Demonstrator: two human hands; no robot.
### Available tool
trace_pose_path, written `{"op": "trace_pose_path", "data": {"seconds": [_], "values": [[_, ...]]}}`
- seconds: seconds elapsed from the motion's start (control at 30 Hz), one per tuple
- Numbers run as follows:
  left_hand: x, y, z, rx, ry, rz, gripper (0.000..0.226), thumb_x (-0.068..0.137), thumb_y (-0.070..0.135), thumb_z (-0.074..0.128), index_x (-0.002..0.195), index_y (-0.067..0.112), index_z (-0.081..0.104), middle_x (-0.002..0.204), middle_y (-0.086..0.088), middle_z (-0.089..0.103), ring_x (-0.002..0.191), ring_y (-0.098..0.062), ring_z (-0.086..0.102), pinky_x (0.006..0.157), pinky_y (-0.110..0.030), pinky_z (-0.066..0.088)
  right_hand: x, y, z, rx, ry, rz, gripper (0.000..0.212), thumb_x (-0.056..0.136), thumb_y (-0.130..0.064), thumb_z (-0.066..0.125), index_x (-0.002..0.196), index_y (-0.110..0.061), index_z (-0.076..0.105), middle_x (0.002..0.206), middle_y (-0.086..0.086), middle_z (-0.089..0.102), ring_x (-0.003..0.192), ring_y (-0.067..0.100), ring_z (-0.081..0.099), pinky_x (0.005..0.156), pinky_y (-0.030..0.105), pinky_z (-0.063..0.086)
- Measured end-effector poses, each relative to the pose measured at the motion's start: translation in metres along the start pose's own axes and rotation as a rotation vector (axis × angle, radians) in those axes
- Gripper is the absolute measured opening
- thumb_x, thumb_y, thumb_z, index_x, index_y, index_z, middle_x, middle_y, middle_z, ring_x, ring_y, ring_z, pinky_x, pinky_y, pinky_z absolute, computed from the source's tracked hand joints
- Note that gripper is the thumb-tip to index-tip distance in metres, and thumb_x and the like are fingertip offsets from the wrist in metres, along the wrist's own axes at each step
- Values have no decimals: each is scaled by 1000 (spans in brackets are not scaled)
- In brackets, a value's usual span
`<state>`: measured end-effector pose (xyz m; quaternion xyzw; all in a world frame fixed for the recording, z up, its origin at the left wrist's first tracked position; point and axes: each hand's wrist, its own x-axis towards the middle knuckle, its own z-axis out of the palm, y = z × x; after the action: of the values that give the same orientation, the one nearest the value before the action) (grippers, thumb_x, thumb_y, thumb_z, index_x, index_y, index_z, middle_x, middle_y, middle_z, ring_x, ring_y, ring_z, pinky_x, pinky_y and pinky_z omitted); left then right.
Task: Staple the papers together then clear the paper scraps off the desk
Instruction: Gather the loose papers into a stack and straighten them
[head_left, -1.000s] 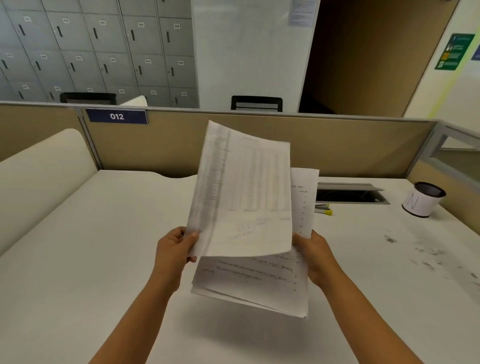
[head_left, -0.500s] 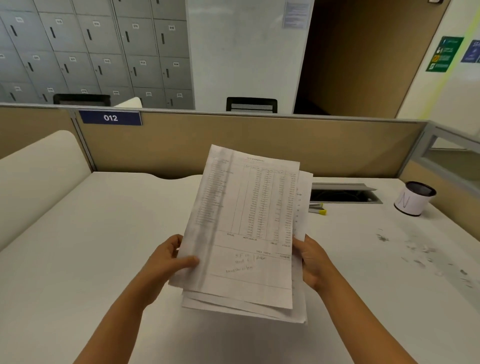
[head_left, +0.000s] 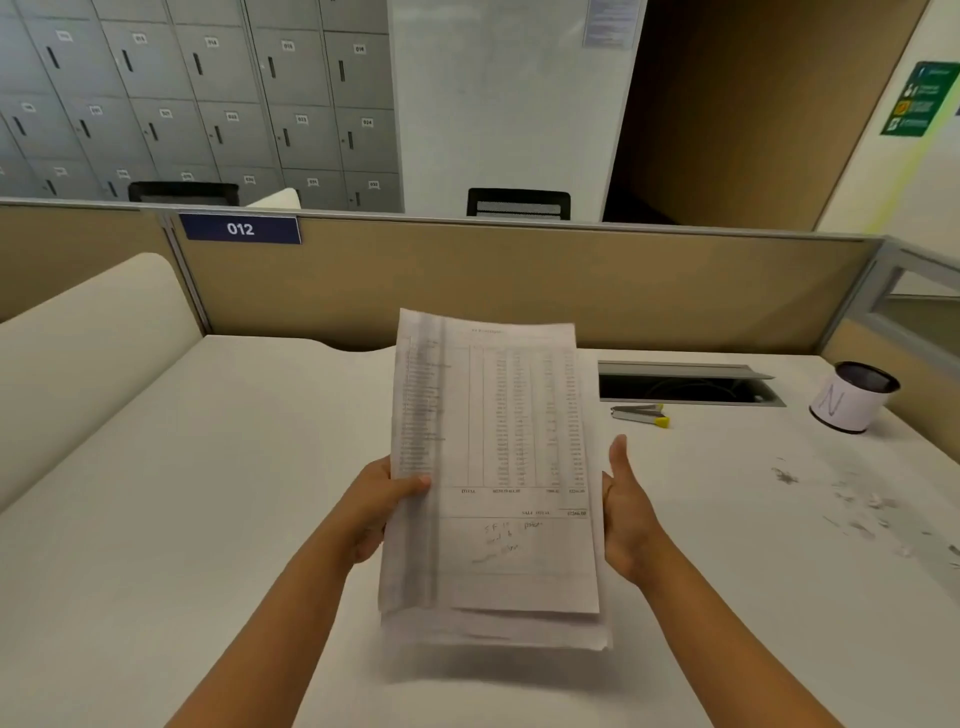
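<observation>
A stack of printed papers (head_left: 493, 467) is held above the white desk (head_left: 208, 519), its top sheet a table of figures with handwriting near the bottom. My left hand (head_left: 382, 501) grips the stack's left edge, thumb on top. My right hand (head_left: 626, 506) presses flat against the right edge, thumb raised. A small stapler (head_left: 640, 413) with yellow ends lies on the desk beyond my right hand. Paper scraps (head_left: 857, 514) are scattered over the desk's right side.
A white cup with a dark rim (head_left: 852, 397) stands at the far right. An open cable slot (head_left: 685, 384) is set in the desk behind the stapler. A tan partition (head_left: 467, 280) closes the back, and a cream curved panel (head_left: 78, 353) the left.
The top sheet has come down onto the pile. The papers are now squared into one stack, and my right hand has shifted from gripping to pressing the right edge.
</observation>
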<state>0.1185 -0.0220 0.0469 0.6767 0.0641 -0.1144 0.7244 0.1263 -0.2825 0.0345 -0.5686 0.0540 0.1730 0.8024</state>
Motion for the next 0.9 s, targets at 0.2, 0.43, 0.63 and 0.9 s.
{"op": "trace_pose_path", "data": {"seconds": [0.2, 0.43, 0.63, 0.9], "values": [[-8, 14, 5, 88, 85, 234, 23, 89, 12, 56, 111, 12, 61, 108, -10, 66, 102, -27, 62, 87, -38, 53, 1, -15, 19, -327, 156, -256, 24, 86, -23, 63, 109, -24, 59, 114, 4, 67, 103, 21, 63, 88, 39, 54], [-8, 8, -10, 117, 112, 263, 53, 70, 32, 76, 114, 8, 61, 109, -11, 67, 101, -28, 63, 91, -45, 52, 2, -14, 35, -351, 178, -334, 20, 82, -21, 67, 100, -21, 59, 95, -3, 65, 89, 22, 61, 72, 28, 51], [-7, 8, -10, 85, 75, 286, 38, 73, 23, 74, 108, 13, 63, 104, -6, 69, 100, -26, 64, 84, -36, 55, 3, -12, 40, -358, 166, -341, 22, 79, -13, 70, 90, -29, 59, 93, -6, 64, 84, 14, 59, 60, 22, 49], [-14, 18, -2, 42, 98, 357, 23, 74, 21, 70, 96, 25, 63, 97, -1, 67, 94, -24, 63, 72, -29, 54, 1, -16, 41, -396, 136, -378, 25, 70, -28, 72, 90, -31, 56, 91, -5, 63, 83, 20, 60, 59, 23, 49]]}}
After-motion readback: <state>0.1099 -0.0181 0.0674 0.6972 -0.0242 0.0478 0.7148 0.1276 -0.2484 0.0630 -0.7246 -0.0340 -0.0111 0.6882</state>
